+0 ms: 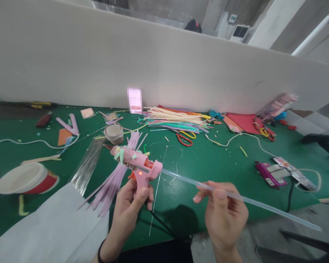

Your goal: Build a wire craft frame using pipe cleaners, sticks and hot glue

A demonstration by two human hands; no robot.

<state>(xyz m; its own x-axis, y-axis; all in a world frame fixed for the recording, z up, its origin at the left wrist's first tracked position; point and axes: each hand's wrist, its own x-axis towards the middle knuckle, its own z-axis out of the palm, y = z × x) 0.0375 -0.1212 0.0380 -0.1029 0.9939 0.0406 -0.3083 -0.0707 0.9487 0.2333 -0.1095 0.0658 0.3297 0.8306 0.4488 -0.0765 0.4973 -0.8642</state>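
Observation:
My left hand (132, 200) is closed around the handle of a pink hot glue gun (139, 160), whose nozzle points left and whose small light glows orange. A long translucent glue stick (265, 205) reaches the back end of the gun; how far it goes in, I cannot tell. My right hand (225, 210) pinches this stick between thumb and fingers. Below and left of the gun lies a bundle of lilac pipe cleaners (109, 191). A thin wire shaped into a loop (178, 148) rests on the green table behind the glue stick.
Colourful pipe cleaners (178, 118) lie in a pile at the back, with red-and-yellow-handled scissors (185, 138) before them. A paper cup (38, 179) and white paper (57, 226) are on the left. A purple power strip (268, 174) with cables sits at right.

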